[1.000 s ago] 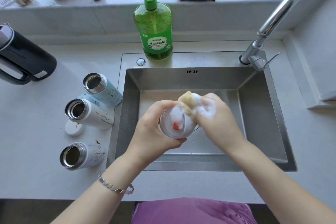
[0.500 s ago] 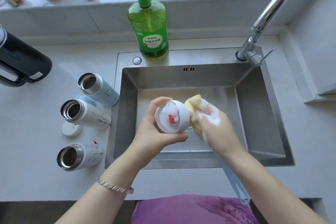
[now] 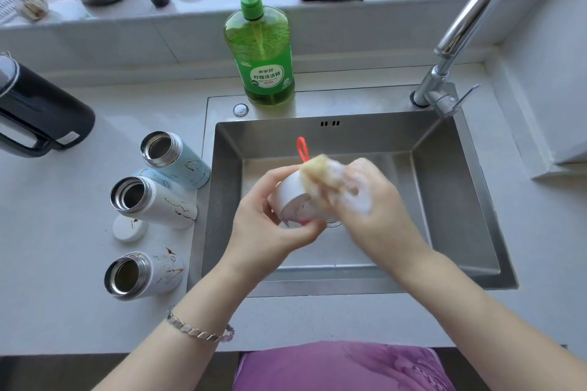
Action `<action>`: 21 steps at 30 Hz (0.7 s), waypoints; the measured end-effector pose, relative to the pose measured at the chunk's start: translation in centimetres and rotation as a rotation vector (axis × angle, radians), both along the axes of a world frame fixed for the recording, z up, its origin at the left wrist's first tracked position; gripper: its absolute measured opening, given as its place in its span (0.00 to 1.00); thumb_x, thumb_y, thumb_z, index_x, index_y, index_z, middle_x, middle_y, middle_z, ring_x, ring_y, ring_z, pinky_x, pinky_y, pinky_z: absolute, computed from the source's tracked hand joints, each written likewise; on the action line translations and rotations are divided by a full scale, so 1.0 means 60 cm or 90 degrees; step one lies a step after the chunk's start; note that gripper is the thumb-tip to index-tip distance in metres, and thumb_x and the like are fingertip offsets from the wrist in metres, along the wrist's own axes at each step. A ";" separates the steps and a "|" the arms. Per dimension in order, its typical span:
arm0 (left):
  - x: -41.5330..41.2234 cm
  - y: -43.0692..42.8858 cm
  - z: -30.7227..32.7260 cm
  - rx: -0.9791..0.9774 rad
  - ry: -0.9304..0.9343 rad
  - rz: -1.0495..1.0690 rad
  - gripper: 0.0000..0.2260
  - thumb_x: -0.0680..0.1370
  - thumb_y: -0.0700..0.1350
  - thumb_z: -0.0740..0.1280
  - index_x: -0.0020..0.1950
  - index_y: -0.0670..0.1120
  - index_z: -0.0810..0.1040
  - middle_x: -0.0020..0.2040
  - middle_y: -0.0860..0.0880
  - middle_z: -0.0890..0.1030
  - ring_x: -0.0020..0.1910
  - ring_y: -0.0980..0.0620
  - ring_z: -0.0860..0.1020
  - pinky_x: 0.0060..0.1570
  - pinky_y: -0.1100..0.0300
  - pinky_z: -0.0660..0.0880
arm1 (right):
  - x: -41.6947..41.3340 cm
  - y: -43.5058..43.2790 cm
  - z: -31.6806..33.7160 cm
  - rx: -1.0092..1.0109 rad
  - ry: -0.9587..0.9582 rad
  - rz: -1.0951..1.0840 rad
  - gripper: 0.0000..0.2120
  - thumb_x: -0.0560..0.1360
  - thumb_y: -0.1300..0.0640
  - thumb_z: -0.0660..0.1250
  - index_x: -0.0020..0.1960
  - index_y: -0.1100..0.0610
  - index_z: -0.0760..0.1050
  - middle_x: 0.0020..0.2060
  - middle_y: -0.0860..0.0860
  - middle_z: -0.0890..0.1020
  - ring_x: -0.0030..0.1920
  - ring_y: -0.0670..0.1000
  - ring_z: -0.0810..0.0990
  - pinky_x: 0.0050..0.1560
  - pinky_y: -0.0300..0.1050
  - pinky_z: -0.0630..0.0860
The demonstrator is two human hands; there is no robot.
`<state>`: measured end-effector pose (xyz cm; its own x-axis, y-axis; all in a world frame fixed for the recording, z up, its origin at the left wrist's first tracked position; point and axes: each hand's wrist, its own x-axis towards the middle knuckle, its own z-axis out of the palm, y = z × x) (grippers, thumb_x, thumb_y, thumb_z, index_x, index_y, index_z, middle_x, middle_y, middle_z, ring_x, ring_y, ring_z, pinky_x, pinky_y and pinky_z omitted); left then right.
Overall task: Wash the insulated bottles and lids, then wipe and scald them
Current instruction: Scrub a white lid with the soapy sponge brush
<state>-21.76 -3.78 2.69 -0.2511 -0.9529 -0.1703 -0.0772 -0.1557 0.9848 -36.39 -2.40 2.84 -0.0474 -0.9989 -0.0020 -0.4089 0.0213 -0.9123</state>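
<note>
Over the sink (image 3: pixel 451 200), the left hand (image 3: pixel 263 225) is holding a lid (image 3: pixel 292 200), and the right hand (image 3: pixel 365 200) is pressing a sponge (image 3: pixel 320 173) against its far side. Left of the sink, three bottles (image 3: pixel 152 200) are lying on the counter (image 3: pixel 63 232), another lid (image 3: pixel 130 228) sitting between the nearer two. Behind the sink, the soap dispenser (image 3: pixel 263 54) is standing, the faucet (image 3: pixel 457 38) rising to its right.

Our forearms are bare, with no sleeves in view. On our left wrist sits a silver link bracelet (image 3: pixel 199 331) with a small pale purple bead at one end. At the bottom edge shows our purple garment (image 3: pixel 343 368) with a faint pattern.
</note>
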 end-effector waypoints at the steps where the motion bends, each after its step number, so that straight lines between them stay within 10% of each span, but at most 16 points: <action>1: -0.002 0.000 0.002 -0.008 -0.003 0.008 0.24 0.59 0.37 0.76 0.49 0.59 0.79 0.43 0.54 0.82 0.40 0.56 0.80 0.41 0.66 0.76 | -0.004 -0.012 -0.002 0.034 -0.011 -0.042 0.07 0.73 0.53 0.61 0.38 0.45 0.74 0.37 0.50 0.71 0.39 0.45 0.70 0.39 0.35 0.66; 13: 0.001 0.005 0.010 -0.010 -0.059 0.027 0.24 0.60 0.37 0.76 0.48 0.60 0.78 0.40 0.48 0.81 0.37 0.55 0.77 0.42 0.61 0.76 | 0.032 0.016 0.006 -0.004 0.062 0.004 0.06 0.75 0.49 0.59 0.49 0.38 0.72 0.39 0.47 0.67 0.38 0.48 0.73 0.40 0.46 0.72; 18: 0.000 0.002 0.009 -0.023 -0.060 0.044 0.23 0.60 0.38 0.76 0.48 0.59 0.78 0.39 0.53 0.81 0.37 0.55 0.77 0.41 0.61 0.77 | 0.027 -0.002 0.015 0.004 0.031 -0.029 0.09 0.71 0.46 0.57 0.36 0.33 0.72 0.36 0.47 0.68 0.40 0.45 0.71 0.40 0.41 0.66; 21: -0.002 0.000 0.008 -0.002 -0.062 0.050 0.24 0.60 0.34 0.78 0.47 0.57 0.78 0.35 0.56 0.79 0.34 0.59 0.75 0.38 0.69 0.73 | 0.044 0.024 0.019 -0.053 0.082 0.053 0.10 0.73 0.43 0.56 0.49 0.27 0.69 0.40 0.45 0.66 0.40 0.46 0.71 0.40 0.43 0.72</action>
<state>-21.90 -3.79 3.17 -0.1576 -0.9697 -0.1865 -0.1594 -0.1614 0.9739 -33.77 -0.95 3.98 0.0411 -0.9958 0.0822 -0.5199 -0.0916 -0.8493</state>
